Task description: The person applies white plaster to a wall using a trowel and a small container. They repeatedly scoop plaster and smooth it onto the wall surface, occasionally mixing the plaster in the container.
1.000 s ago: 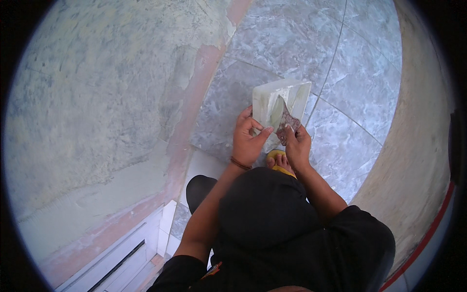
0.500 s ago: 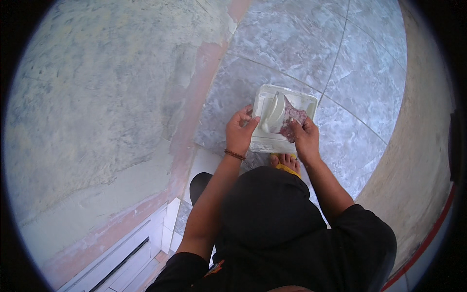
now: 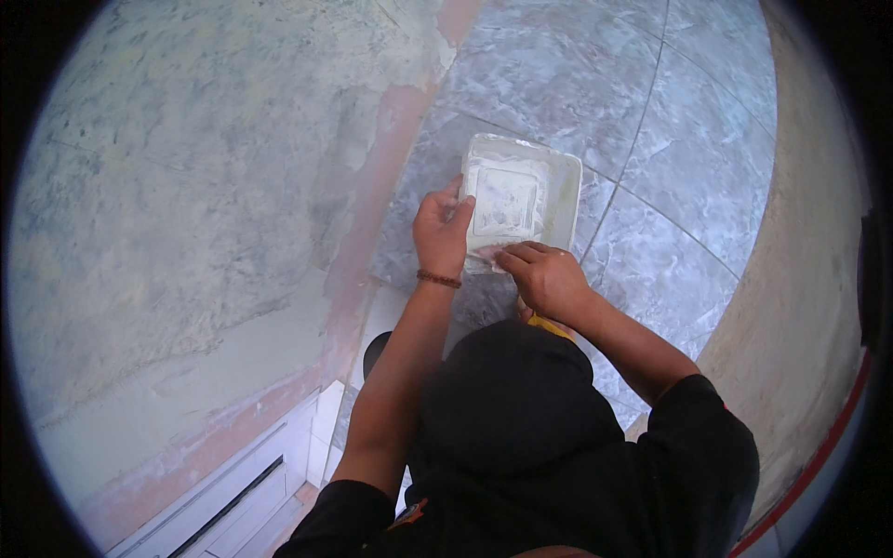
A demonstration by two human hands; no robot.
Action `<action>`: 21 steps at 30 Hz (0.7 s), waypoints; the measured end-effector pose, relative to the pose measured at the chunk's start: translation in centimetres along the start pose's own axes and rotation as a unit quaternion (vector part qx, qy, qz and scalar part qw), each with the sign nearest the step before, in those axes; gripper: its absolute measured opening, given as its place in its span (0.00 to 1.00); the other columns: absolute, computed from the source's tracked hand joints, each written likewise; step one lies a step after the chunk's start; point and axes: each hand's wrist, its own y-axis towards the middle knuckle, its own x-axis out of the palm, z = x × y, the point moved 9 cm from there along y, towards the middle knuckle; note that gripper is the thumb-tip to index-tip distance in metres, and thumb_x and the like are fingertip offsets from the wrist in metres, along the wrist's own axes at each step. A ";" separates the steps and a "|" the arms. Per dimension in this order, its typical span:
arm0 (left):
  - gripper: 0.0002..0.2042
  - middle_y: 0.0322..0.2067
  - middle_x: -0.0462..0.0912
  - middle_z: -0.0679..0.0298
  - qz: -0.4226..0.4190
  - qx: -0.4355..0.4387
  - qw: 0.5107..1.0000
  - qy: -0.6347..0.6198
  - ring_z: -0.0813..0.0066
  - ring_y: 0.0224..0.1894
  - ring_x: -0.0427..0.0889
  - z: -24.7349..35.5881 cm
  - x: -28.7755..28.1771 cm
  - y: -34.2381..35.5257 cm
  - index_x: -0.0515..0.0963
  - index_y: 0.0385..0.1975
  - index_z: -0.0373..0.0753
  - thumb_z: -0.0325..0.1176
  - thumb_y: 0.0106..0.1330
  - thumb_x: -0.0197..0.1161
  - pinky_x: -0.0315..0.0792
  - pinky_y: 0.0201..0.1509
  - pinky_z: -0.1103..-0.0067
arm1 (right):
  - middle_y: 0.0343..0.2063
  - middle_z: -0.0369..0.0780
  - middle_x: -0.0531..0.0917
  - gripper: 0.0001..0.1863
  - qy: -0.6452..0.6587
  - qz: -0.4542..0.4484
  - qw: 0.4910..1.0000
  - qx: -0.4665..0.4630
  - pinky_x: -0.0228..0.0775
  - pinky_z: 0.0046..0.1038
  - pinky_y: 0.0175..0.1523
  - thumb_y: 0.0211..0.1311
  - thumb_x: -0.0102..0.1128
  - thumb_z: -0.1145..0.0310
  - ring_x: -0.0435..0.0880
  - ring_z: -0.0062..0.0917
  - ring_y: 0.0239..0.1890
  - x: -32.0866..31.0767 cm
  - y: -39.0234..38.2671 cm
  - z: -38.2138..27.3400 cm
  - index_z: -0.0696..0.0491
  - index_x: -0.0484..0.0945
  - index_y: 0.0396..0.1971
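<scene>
My left hand (image 3: 441, 230) grips the left wall of a white plastic container (image 3: 564, 200), its thumb over the rim. The squarish container has a raised square in its base and pale residue smeared inside. My right hand (image 3: 547, 281) is curled at the container's lower inside edge, with a blurred pinkish thing under its fingertips, mostly hidden, that I cannot make out.
Grey marbled tiles (image 3: 688, 112) lie under the container. A rough plastered surface (image 3: 186, 186) with a pink strip fills the left. A curved beige surface (image 3: 800, 232) with a red edge runs down the right. My yellow-sandalled foot (image 3: 549, 325) is partly hidden below my hands.
The container and my left hand have moved up and left. My right hand has swung down-left to the lower edge, and the mottled piece it held over the container is now mostly out of sight.
</scene>
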 end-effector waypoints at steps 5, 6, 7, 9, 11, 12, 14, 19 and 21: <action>0.09 0.60 0.78 0.42 -0.012 0.042 0.999 -0.011 0.67 0.58 0.79 2.3 0.0 0.0 0.71 0.32 0.36 0.18 0.65 0.64 0.74 0.61 0.74 | 0.45 0.41 0.87 0.19 -0.011 0.171 0.985 0.014 0.82 0.36 0.49 0.55 0.61 0.76 0.87 0.37 0.46 -4.7 1.5 0.6 0.52 0.83 0.48; 0.09 0.60 0.78 0.42 -0.015 0.038 0.999 -0.015 0.67 0.58 0.80 2.6 0.1 0.2 0.71 0.32 0.36 0.17 0.65 0.64 0.75 0.61 0.73 | 0.45 0.41 0.87 0.19 -0.022 0.188 0.982 -0.021 0.82 0.35 0.49 0.55 0.61 0.76 0.87 0.37 0.46 -5.2 1.7 -0.2 0.51 0.83 0.48; 0.09 0.61 0.77 0.41 -0.010 0.052 0.998 -0.018 0.67 0.58 0.80 3.3 0.0 0.3 0.71 0.32 0.36 0.17 0.65 0.64 0.75 0.60 0.73 | 0.44 0.40 0.87 0.19 -0.033 0.198 0.978 -0.052 0.82 0.35 0.50 0.55 0.61 0.76 0.87 0.36 0.46 -5.5 2.0 -0.9 0.51 0.83 0.48; 0.09 0.61 0.77 0.40 0.006 0.059 0.998 -0.018 0.68 0.58 0.80 4.4 -0.3 0.4 0.70 0.32 0.36 0.17 0.65 0.64 0.75 0.60 0.73 | 0.44 0.39 0.87 0.17 0.001 0.185 0.980 -0.066 0.81 0.34 0.51 0.56 0.61 0.76 0.87 0.36 0.47 -5.3 2.0 -1.8 0.51 0.84 0.47; 0.08 0.61 0.76 0.40 -0.003 0.071 0.997 -0.042 0.67 0.58 0.80 5.3 0.0 0.6 0.71 0.32 0.36 0.17 0.65 0.64 0.75 0.59 0.74 | 0.43 0.39 0.87 0.17 0.029 0.174 0.982 -0.063 0.81 0.35 0.51 0.56 0.61 0.75 0.87 0.36 0.46 -5.1 1.9 -2.1 0.51 0.84 0.47; 0.08 0.61 0.76 0.40 -0.001 0.064 0.997 -0.050 0.67 0.58 0.80 5.4 -0.1 0.6 0.71 0.32 0.36 0.18 0.65 0.65 0.76 0.59 0.74 | 0.43 0.40 0.88 0.17 0.040 0.141 0.988 -0.049 0.81 0.35 0.51 0.56 0.61 0.76 0.87 0.37 0.46 -4.4 2.1 -2.0 0.51 0.84 0.46; 0.08 0.58 0.80 0.44 0.016 0.078 0.997 -0.002 0.70 0.54 0.81 5.9 -0.2 0.6 0.73 0.31 0.35 0.19 0.65 0.66 0.75 0.58 0.76 | 0.42 0.41 0.88 0.17 0.063 0.103 0.992 -0.025 0.80 0.36 0.50 0.55 0.61 0.76 0.87 0.38 0.45 -3.8 2.4 -1.4 0.52 0.85 0.46; 0.08 0.57 0.81 0.44 0.007 0.078 0.997 0.016 0.70 0.55 0.80 6.0 -0.1 1.2 0.73 0.30 0.36 0.20 0.65 0.67 0.73 0.60 0.74 | 0.41 0.47 0.87 0.15 0.174 -0.018 0.985 -0.014 0.77 0.39 0.50 0.60 0.59 0.73 0.86 0.44 0.44 -3.4 4.4 1.3 0.53 0.85 0.46; 0.09 0.59 0.78 0.41 -0.008 0.046 0.999 0.025 0.65 0.61 0.78 5.4 0.1 1.6 0.71 0.29 0.38 0.19 0.63 0.66 0.70 0.65 0.71 | 0.40 0.49 0.87 0.14 0.249 -0.014 0.968 0.005 0.76 0.39 0.50 0.62 0.58 0.72 0.86 0.45 0.44 -4.6 4.7 3.1 0.54 0.85 0.46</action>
